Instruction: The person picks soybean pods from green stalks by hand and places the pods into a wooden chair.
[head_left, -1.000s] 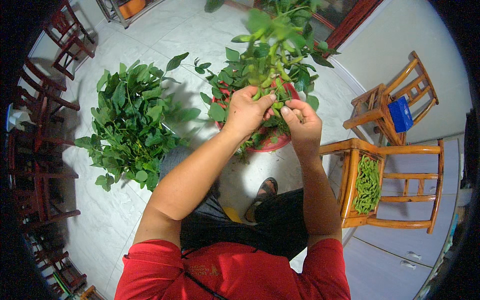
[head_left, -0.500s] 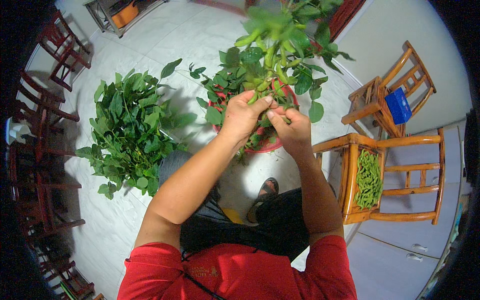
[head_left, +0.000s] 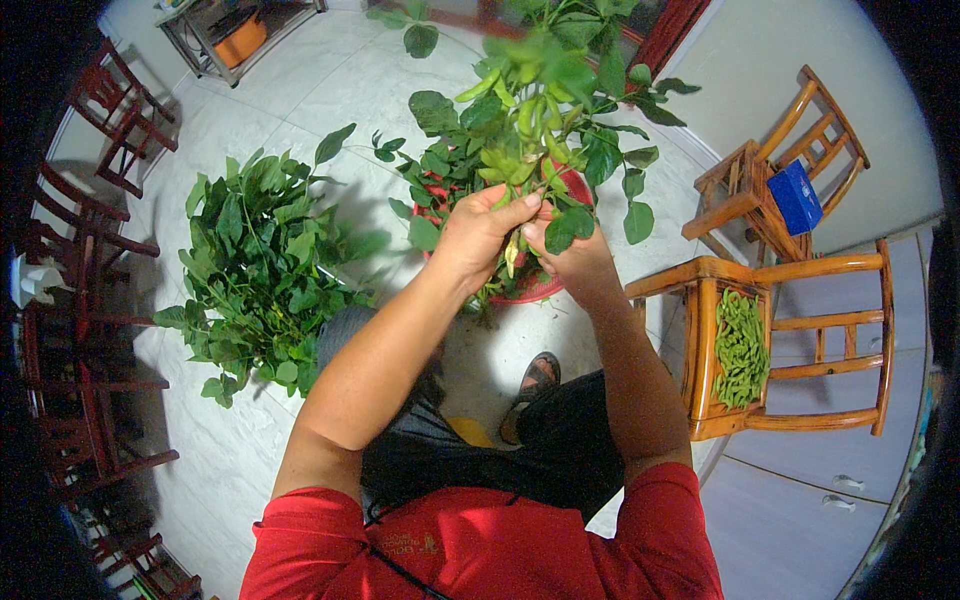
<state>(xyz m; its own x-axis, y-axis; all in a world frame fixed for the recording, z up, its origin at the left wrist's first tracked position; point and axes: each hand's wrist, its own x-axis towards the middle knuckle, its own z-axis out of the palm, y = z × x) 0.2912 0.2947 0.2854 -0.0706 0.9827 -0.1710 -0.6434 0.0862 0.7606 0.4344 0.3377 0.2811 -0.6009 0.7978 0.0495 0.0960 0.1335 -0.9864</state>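
Observation:
My left hand (head_left: 472, 238) is closed around the stem of a leafy green soybean plant (head_left: 540, 115) hung with plump pods. The plant stretches away from me, its far part blurred. My right hand (head_left: 580, 265) is beside the left at the stem, its fingers bent inward; a leaf covers part of them, so what they pinch is hidden. A pale pod (head_left: 513, 253) hangs between the two hands. Under the hands stands a red basket (head_left: 535, 292) with leaves and stems in it, largely hidden by the plant.
A heap of leafy plants (head_left: 265, 270) lies on the floor to the left. At right, a wooden chair (head_left: 700, 425) bears a pile of picked pods (head_left: 740, 350); behind it another chair (head_left: 725, 215) holds a blue box (head_left: 795, 198). Dark wooden chairs (head_left: 120, 110) line the left side.
The plant has turned a little, and a leaf now hangs over my right fingers. My right hand has shifted slightly up and left; my left hand keeps its hold on the stem.

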